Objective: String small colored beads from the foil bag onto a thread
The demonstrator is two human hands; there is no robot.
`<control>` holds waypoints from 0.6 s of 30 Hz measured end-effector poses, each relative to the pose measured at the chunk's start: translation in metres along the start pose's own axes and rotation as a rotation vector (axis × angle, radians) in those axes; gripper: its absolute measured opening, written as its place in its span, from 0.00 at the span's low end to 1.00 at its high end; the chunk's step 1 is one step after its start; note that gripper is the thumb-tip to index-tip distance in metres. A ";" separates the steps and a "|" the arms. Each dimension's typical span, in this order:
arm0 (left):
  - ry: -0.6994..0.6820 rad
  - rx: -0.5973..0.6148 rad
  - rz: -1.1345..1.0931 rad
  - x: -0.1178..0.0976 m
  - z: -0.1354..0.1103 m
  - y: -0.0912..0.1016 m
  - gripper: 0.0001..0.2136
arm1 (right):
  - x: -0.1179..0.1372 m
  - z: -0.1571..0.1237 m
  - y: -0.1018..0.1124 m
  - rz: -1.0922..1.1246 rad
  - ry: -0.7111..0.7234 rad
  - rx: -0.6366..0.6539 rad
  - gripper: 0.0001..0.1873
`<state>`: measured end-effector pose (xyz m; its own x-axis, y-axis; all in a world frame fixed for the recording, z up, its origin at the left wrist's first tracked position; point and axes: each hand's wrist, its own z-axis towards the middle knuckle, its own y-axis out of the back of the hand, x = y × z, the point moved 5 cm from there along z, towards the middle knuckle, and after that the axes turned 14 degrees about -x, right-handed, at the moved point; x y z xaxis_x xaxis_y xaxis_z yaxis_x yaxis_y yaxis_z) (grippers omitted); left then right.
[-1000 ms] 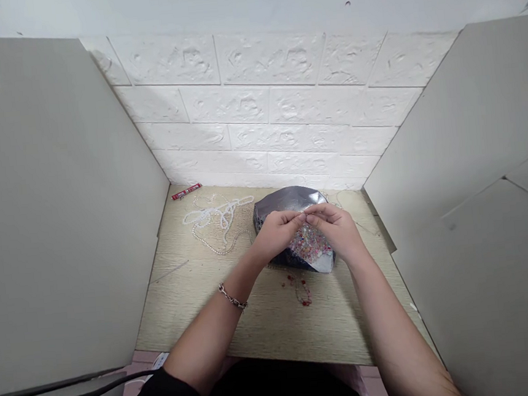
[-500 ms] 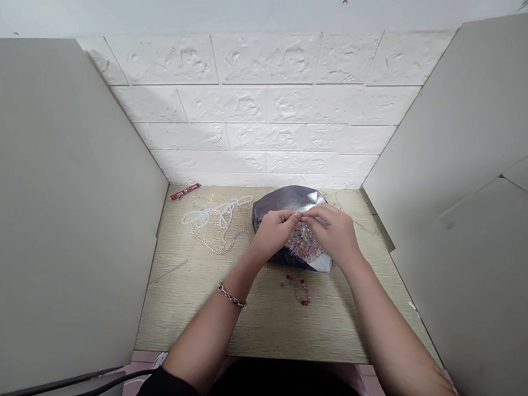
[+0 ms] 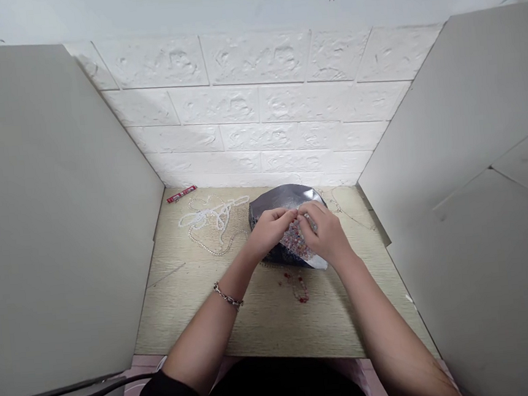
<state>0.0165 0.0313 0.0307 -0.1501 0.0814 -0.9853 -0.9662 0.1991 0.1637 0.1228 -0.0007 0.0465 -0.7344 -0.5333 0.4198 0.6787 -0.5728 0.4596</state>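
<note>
Over a dark, shiny bag [image 3: 282, 195] that holds many small coloured beads [image 3: 297, 241], both of my hands meet fingertip to fingertip. My left hand [image 3: 272, 229] is closed in a pinch, its thumb against the fingers. Opposite it, my right hand [image 3: 323, 230] pinches too, thumb and index finger close to the left fingertips. Whatever sits between the fingers is too small to make out. Just in front of the bag, a short string of red and pink beads [image 3: 301, 293] lies on the table.
White and pearl-like bead strands [image 3: 210, 218] lie at the back left, beside a small red packet [image 3: 182, 194]. A thin needle-like piece [image 3: 166, 274] rests on the left. Thin thread [image 3: 356, 219] lies right of the bag. Grey panels [image 3: 52, 210] and a white brick-pattern wall [image 3: 237, 102] enclose the table.
The view has shifted slightly. My right hand has turned a little, its fingers more curled against the left fingertips. Both hands stay over the bag.
</note>
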 end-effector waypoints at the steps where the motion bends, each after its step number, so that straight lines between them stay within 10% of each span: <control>1: 0.028 0.030 -0.047 0.000 -0.001 -0.001 0.15 | 0.000 0.001 0.001 0.045 -0.027 -0.016 0.07; 18: 0.152 0.218 -0.384 -0.010 -0.006 0.009 0.09 | -0.027 -0.001 0.015 0.210 -0.367 -0.379 0.11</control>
<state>0.0077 0.0267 0.0415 0.1652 -0.1792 -0.9698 -0.8937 0.3888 -0.2240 0.1526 0.0048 0.0411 -0.4912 -0.4467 0.7478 0.7146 -0.6976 0.0527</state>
